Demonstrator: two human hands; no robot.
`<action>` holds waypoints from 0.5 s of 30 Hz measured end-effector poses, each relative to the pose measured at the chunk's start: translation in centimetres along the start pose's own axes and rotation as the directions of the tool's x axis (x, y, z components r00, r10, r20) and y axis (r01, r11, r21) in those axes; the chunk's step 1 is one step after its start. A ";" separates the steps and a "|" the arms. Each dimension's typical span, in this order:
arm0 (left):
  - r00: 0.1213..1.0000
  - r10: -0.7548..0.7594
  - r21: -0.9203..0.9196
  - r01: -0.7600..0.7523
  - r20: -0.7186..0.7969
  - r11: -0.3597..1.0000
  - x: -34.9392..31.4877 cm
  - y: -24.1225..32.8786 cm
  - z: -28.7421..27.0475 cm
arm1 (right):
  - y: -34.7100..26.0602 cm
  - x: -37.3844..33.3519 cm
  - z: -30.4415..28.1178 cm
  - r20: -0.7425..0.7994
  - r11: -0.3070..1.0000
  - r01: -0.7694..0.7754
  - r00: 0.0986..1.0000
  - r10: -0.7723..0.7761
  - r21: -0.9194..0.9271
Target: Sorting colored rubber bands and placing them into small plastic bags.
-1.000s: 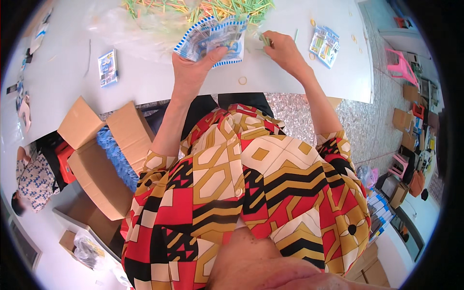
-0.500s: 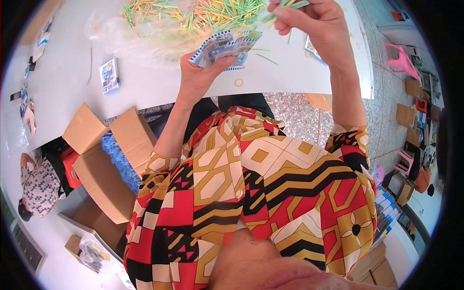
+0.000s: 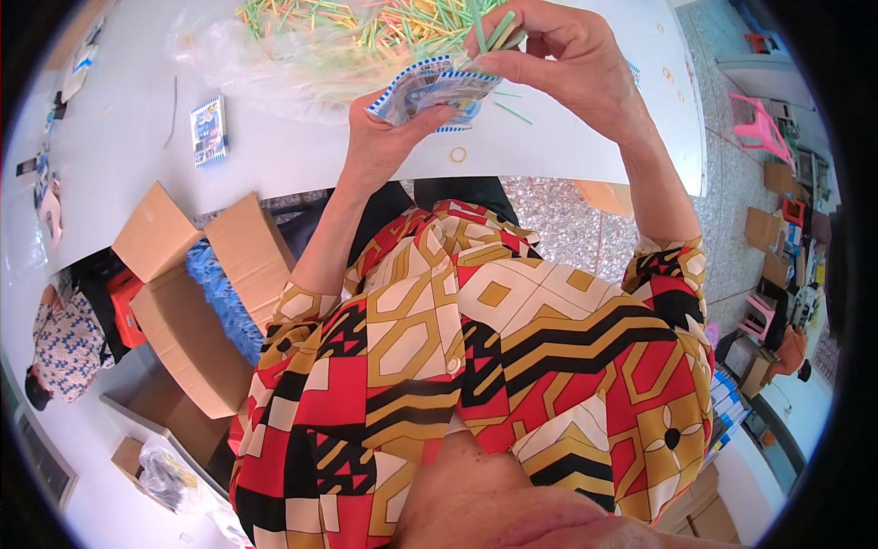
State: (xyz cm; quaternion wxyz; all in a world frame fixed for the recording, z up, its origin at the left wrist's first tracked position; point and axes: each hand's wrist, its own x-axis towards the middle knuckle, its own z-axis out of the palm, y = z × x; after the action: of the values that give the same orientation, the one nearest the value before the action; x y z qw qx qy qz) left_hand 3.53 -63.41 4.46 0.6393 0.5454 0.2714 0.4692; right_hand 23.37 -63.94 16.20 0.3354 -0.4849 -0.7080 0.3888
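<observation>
My left hand [image 3: 389,137] grips a small clear packet [image 3: 430,96] with blue-and-white striped edges, its thumb across the front. At the packet's upper right end, my right hand [image 3: 581,73] pinches a small bunch of thin green and yellow sticks [image 3: 499,33]. Whether their tips are inside the packet I cannot tell. Beyond the hands lies a heap of green, yellow and pink sticks [image 3: 366,26] on a crumpled clear plastic sheet or bag [image 3: 274,87]. A couple of loose green sticks [image 3: 514,113] rest beside the packet, on the white table [image 3: 293,151].
A similar striped packet [image 3: 208,131] lies at the table's left. One rubber band [image 3: 458,155] is near the front edge, others at the right. An open cardboard box [image 3: 187,343] with blue fluffy material stands at lower left, near another person [image 3: 69,343]. A pink stool [image 3: 761,128] stands right.
My right hand has come down and left with the sticks, to the end of the packet. My left hand and the packet have shifted only slightly.
</observation>
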 end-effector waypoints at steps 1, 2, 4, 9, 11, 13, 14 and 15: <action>1.000 0.000 -0.001 0.000 -0.001 1.000 0.0 0.0 0.0 | -0.1 0.0 0.0 0.002 1.000 0.000 1.000 0.000 -0.001; 1.000 -0.008 -0.018 0.008 -0.008 1.000 0.0 -0.1 0.0 | -0.1 0.1 0.0 -0.008 0.999 0.005 1.000 -0.006 -0.039; 1.000 -0.016 -0.035 0.016 -0.016 0.999 0.1 -0.2 -0.1 | -0.2 0.3 0.0 -0.015 0.997 0.011 1.000 -0.012 -0.077; 1.000 0.013 -0.108 -0.015 -0.018 0.994 0.3 -0.2 0.0 | 0.2 0.7 0.0 -0.037 0.971 0.240 0.970 -0.240 0.014; 1.000 0.015 -0.110 -0.017 -0.015 0.994 0.5 -0.3 0.1 | 2.3 2.5 0.6 -0.048 0.857 0.477 0.877 -0.478 0.192; 1.000 0.017 -0.110 -0.018 -0.008 0.994 0.5 -0.3 0.3 | 2.9 2.3 0.4 -0.107 0.657 0.665 0.727 -0.679 0.354; 1.000 0.013 -0.098 -0.016 -0.027 0.995 0.4 -0.4 0.0 | 1.2 1.7 0.5 -0.073 0.850 0.457 0.888 -0.455 0.263; 0.999 0.009 -0.088 -0.012 -0.034 0.996 0.3 -0.4 -0.1 | 0.2 1.2 0.3 -0.075 0.967 0.200 0.979 -0.190 0.157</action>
State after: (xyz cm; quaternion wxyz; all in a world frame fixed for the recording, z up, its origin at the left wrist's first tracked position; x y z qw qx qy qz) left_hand 3.73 -63.05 4.10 0.6555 0.5103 0.2583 0.4931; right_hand 22.84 -62.81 16.02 0.4317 -0.3952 -0.7075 0.3962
